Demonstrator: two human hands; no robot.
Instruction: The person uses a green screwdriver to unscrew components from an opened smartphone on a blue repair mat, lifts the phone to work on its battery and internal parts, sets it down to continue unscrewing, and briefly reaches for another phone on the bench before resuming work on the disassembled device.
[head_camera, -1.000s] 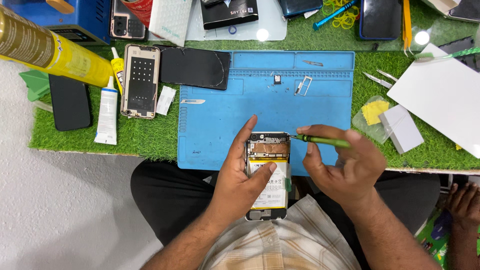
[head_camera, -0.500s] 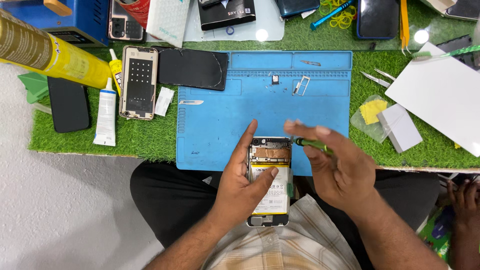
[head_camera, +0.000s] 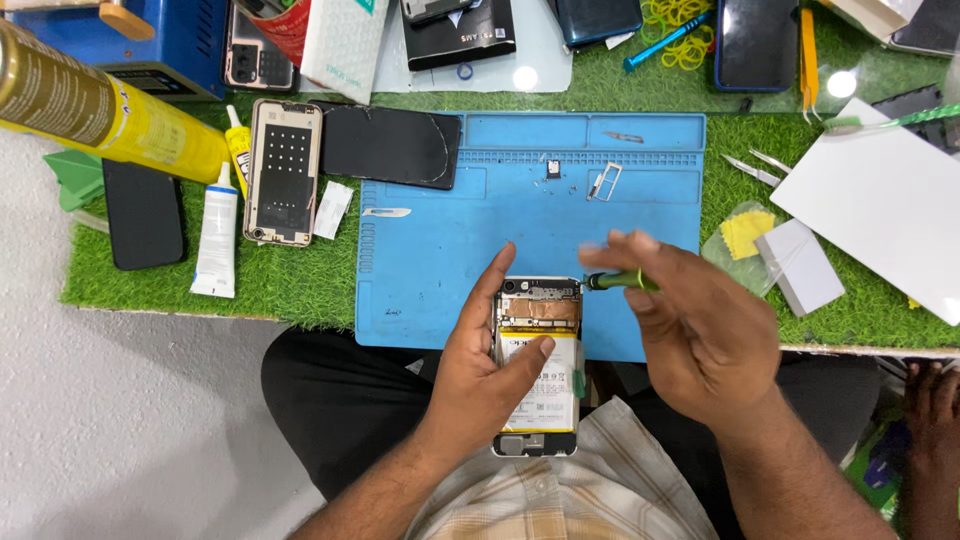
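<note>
- Head view: the left hand (head_camera: 478, 370) grips an opened phone (head_camera: 540, 365), back cover off, with its fingers along the phone's left edge and the thumb pressed on the pale battery.
- The phone lies lengthwise away from the body, its top end resting on the near edge of the blue mat (head_camera: 450, 250) and its lower end over the lap.
- The right hand (head_camera: 690, 335) holds a green screwdriver (head_camera: 620, 282) between thumb and fingers; the fingertips are blurred, so the exact pinch cannot be told.
- The screwdriver tip points left, just beside the phone's top right corner; whether it touches cannot be told.
- Beyond the fingers of both hands, on the mat, lie small screws, a SIM tray (head_camera: 606, 182) and a scalpel blade (head_camera: 386, 212).
- Left of the left hand, well apart, on the green turf: a bare phone frame (head_camera: 284, 172), a white tube (head_camera: 217, 243), a dark phone (head_camera: 145, 213) and a yellow can (head_camera: 100, 112).
- Right of the right hand: tweezers (head_camera: 755, 166), a yellow cloth (head_camera: 748, 233) and a white sheet (head_camera: 880, 205).
</note>
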